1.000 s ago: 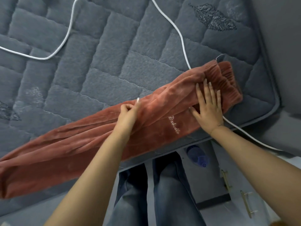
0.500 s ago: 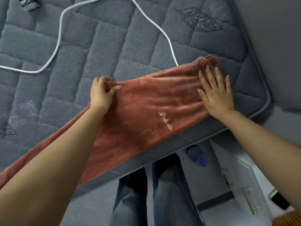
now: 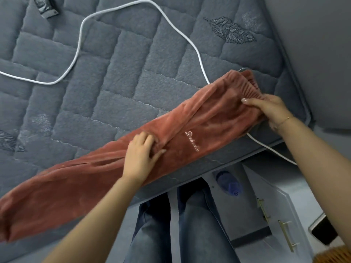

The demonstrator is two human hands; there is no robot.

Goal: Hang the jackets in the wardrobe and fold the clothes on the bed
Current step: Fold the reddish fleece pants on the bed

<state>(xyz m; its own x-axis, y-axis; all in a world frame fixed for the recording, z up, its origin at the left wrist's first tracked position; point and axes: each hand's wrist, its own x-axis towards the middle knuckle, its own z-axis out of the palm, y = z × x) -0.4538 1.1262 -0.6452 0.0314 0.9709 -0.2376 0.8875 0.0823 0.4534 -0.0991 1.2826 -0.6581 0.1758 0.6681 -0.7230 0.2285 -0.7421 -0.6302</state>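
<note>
Right hand [image 3: 273,109] grips trousers [image 3: 190,133] waistband; left hand [image 3: 141,154] seemingly pinches fabric.

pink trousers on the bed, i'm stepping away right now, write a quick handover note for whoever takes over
Left hand: grips a bunch of fabric at the middle of the pink trousers.
Right hand: holds the elastic waistband end, near the bed corner.
Where things are: the trousers lie lengthwise along the near edge of the grey quilted mattress, legs trailing left. A white cable runs under the waistband end. A dark garment shows at the top edge of the view.
Done: trousers appear folded in half lengthwise.
Left: fold them across their length, then the other clothes; no jackets or wardrobe in view.
</note>
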